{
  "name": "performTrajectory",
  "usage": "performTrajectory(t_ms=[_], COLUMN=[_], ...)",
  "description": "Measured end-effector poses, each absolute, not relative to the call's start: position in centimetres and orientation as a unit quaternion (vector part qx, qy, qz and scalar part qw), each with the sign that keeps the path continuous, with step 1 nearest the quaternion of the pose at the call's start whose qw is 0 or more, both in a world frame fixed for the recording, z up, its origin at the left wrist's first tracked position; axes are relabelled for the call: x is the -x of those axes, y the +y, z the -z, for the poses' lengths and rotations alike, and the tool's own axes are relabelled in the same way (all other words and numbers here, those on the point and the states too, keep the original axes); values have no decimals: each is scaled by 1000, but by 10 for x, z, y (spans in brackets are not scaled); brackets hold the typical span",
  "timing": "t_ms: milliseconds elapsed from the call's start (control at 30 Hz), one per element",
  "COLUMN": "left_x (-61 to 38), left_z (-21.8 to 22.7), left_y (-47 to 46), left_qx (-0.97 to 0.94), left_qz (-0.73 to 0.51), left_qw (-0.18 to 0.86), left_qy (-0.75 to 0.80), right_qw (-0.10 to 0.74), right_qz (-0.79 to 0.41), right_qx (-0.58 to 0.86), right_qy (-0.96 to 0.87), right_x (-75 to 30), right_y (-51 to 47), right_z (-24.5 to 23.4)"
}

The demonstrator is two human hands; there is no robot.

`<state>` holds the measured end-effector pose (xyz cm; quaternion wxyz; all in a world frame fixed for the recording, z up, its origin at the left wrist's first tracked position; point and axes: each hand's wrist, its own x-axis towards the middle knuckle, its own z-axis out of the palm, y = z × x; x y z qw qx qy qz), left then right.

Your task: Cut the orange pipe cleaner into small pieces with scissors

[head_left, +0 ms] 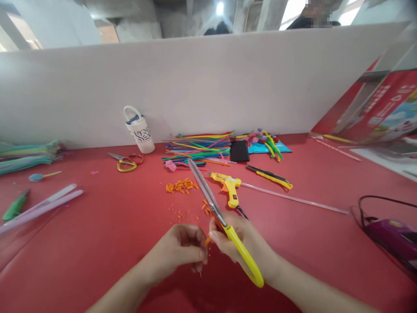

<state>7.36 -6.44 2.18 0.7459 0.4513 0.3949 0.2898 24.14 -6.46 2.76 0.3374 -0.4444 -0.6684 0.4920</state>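
Lying at the left edge of the frame before you is a bundle of pale green and yellow pipe cleaners (29, 156), with a blue tuft on a yellow stem (36, 177) below it and, lower still, a green-handled tool (14, 206) beside two pale strips (48, 209). Left of centre, spread scissors with red and yellow loops (121, 158) rest near a white patterned cup (140, 134). At the lower centre, your left hand (182, 250) is curled, thumb and fingers pinched on an orange piece (207, 240); most of it is hidden, and whether your right fingertips touch it too you cannot tell. Above that hand sits a heap of orange clippings (181, 186), and beyond it a bunch of bright pipe cleaners (198, 148). In the middle of the frame, the yellow-handled scissors (213, 205) tilt toward the upper left, their handle grasped in your right hand (257, 243). Just above this hand lies a yellow glue gun (230, 184), then farther back a black flat object (239, 151) and, to its right, a yellow-and-black cutter (270, 176). A clear rod (293, 199) stretches rightward from near the gun. At the right edge, a red printed box (384, 100) stands above a purple device (392, 234).
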Motion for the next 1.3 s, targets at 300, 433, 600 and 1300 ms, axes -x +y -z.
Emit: performTrajectory(t_ms=[300,433,600,1300], left_x=[-76,-76,-77,-78], left_z=[-19,-23,-20,-22], left_y=[-68,-66,-65,-68], left_qx=[-399,-406,-408,-352], left_qz=[-322,-329,-344,-345], left_qw=[770,742,738,778], left_qy=[380,420,413,389], right_qw=[340,338,321,348], right_qz=[-508,-523,-547,-547], right_qx=[431,458,462,456], right_qy=[-663,-635,-620,-609], right_x=[-240,-242,-243,-240], right_y=[-64,-64,-63,-64], right_z=[-27,-26,-26,-26])
